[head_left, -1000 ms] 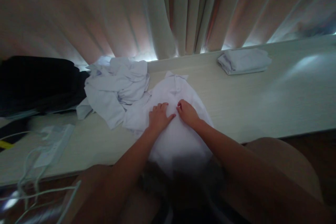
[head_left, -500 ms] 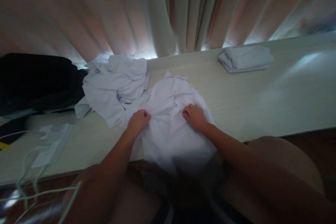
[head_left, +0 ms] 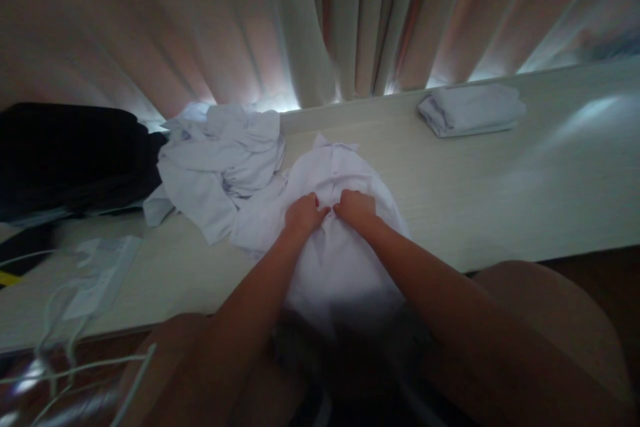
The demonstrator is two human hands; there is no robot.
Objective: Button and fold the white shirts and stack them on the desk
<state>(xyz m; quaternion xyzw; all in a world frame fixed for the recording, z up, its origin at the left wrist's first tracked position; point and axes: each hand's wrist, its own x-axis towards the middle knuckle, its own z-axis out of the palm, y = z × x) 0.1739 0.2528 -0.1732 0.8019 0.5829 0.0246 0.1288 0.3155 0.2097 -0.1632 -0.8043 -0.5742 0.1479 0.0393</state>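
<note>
A white shirt (head_left: 345, 267) lies spread in front of me, its collar toward the curtain and its lower part hanging over the table's near edge. My left hand (head_left: 304, 215) and my right hand (head_left: 356, 208) meet at the middle of its front. Both are closed, pinching the fabric along the front opening, with only a small gap between the fingertips. Whether a button is between the fingers cannot be made out. Left of this shirt, touching its sleeve side, is a crumpled pile of white clothes (head_left: 215, 153).
A folded white garment (head_left: 475, 110) rests at the back right of the pale table (head_left: 450, 193). At the left are a black bag (head_left: 65, 153), a white power strip (head_left: 103, 277) with cables, and a white rack (head_left: 135, 380) low down. A curtain (head_left: 240, 27) hangs behind.
My left hand has moved right and my right hand slightly left, so they now come together at the shirt's middle. The cloth has gathered between them.
</note>
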